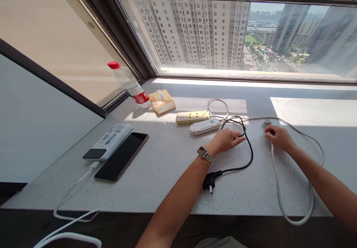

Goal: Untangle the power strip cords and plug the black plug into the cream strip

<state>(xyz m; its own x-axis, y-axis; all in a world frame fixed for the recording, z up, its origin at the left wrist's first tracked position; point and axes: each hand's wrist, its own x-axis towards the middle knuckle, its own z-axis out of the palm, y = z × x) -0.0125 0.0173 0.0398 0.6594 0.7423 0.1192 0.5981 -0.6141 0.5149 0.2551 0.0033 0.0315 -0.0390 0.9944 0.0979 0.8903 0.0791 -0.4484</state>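
Right hand (pixel 279 137) closed on a white plug (pixel 267 123), right side of a speckled counter (pixel 167 158), metal prongs (pixel 267 120) toward the window (pixel 200 36), thick pale cable (pixel 276 173) looping past the near edge, left hand (pixel 227 140) pinching a thin black cord (pixel 251 149), its black plug (pixel 209 181) beside the left forearm (pixel 178 192)

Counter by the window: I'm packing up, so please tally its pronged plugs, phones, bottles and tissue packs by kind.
Black plug and white plug: 2
Phone: 1
Bottle: 1
Tissue pack: 1
Total: 5
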